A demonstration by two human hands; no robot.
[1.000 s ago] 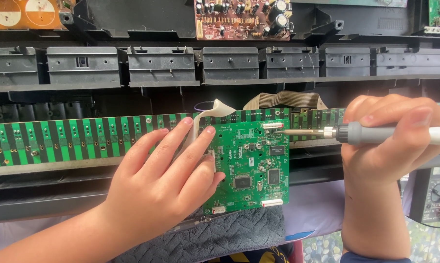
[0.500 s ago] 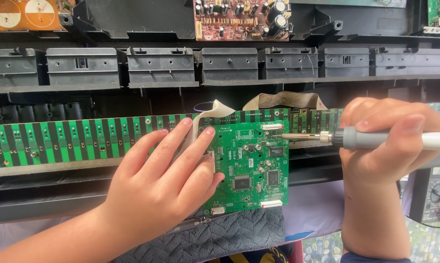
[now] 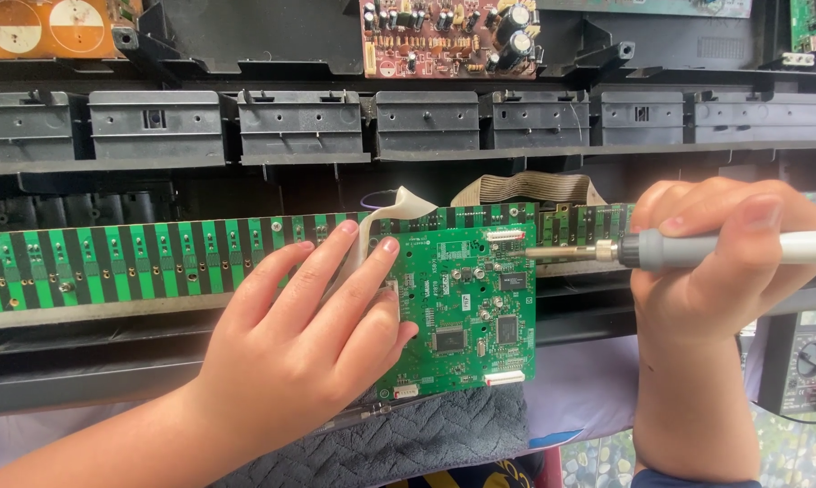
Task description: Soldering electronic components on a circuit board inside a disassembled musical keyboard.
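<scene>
two hands (image 3: pixel 299 352), one soldering iron (image 3: pixel 697 248), two ribbon cables (image 3: pixel 530 187)

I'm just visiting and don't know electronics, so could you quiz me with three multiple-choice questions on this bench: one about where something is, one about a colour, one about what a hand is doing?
1. Where does the tool's metal tip point?
A. at the upper right edge of the square green board
B. at the orange board
C. at the grey cloth

2. What colour is the long striped strip?
A. red and white
B. green and black
C. blue

3. What is the left hand doing?
A. hanging in the air
B. gripping the tool
C. resting flat on the square green board

Answers: 1 A, the tip meets the board's top corner. 2 B, its bars alternate. 3 C, its fingers lie spread on it; the right hand holds the tool.
</scene>
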